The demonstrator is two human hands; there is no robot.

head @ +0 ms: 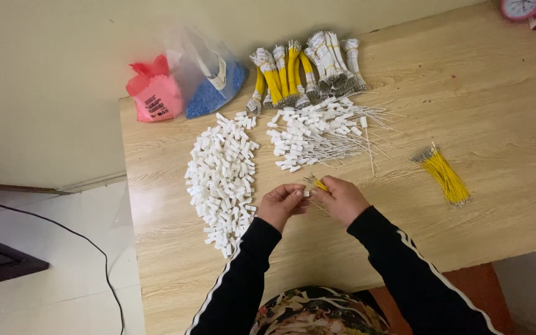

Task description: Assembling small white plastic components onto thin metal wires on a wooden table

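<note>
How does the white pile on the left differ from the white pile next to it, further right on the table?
The left pile is bare white plastic blocks with no wires showing; the right pile is white blocks with thin pale wires sticking out toward the right. The left pile is a long, dense band reaching down beside the left hand; the right pile is shorter, looser and lies further from the person. Both lie loose on the wooden table and look like the same kind of small white block.

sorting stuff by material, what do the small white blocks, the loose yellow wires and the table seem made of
White blocks: probably moulded plastic, matte, uniform white.
Loose yellow wires: likely plastic-insulated metal; glossy yellow sleeves, greyish bare ends.
Table: wood or wood-look laminate, pale, smooth, with grain lines.
</note>
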